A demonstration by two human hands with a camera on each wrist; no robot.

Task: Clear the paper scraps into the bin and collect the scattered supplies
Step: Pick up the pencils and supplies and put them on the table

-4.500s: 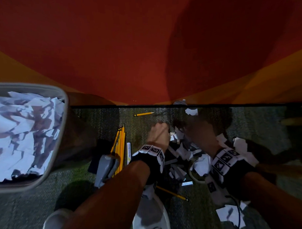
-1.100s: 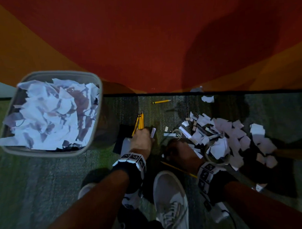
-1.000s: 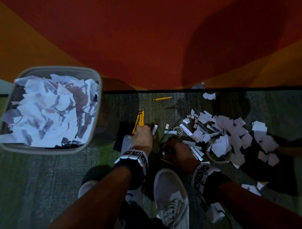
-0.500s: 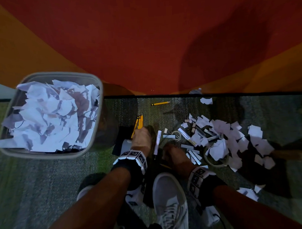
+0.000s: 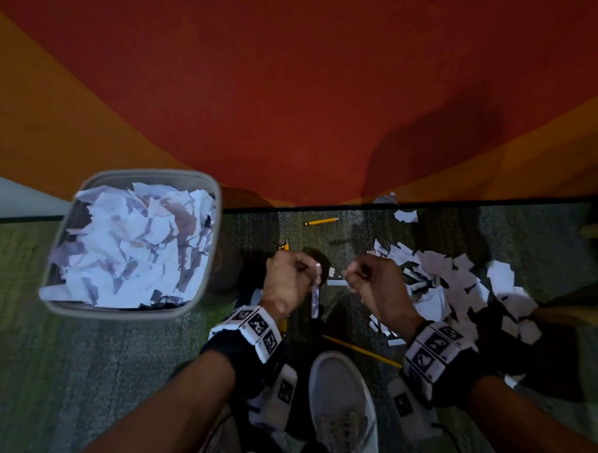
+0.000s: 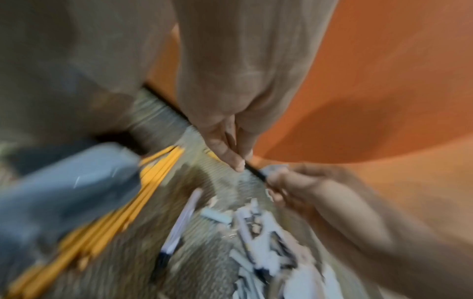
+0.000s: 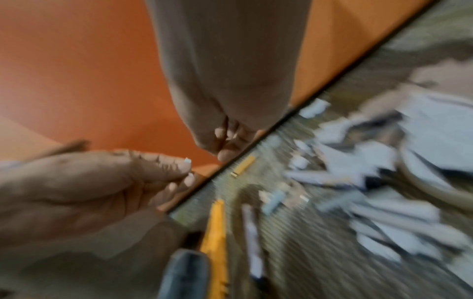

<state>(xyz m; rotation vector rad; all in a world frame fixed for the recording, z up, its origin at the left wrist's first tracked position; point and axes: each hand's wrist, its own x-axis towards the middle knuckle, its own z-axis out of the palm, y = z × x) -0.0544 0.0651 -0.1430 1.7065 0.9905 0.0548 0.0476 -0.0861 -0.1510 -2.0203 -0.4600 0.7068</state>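
The grey bin [image 5: 205, 290] at left is heaped with white paper scraps [image 5: 132, 245]. More paper scraps [image 5: 445, 289] litter the carpet at right. My left hand [image 5: 306, 270] and right hand [image 5: 352, 275] hover side by side above the floor, fingers curled. In the right wrist view the left hand [image 7: 188, 168] pinches a tiny pale bit [image 7: 187, 160]. The right hand's fingertips [image 7: 222, 141] are bunched and nothing shows in them. A white pen [image 5: 314, 300] and a bundle of yellow pencils [image 6: 128, 202] lie below, next to a grey stapler [image 6: 64, 192].
A loose pencil [image 5: 321, 221] lies near the black baseboard and another pencil [image 5: 363, 351] by my white shoe [image 5: 341, 411]. A tape ring [image 7: 422, 182] sits among the scraps. The orange-red wall rises just beyond the carpet edge.
Both hands have lifted off the floor and come together. The left hand has let go of the pencil bundle. The white pen now lies on the carpet between the hands.
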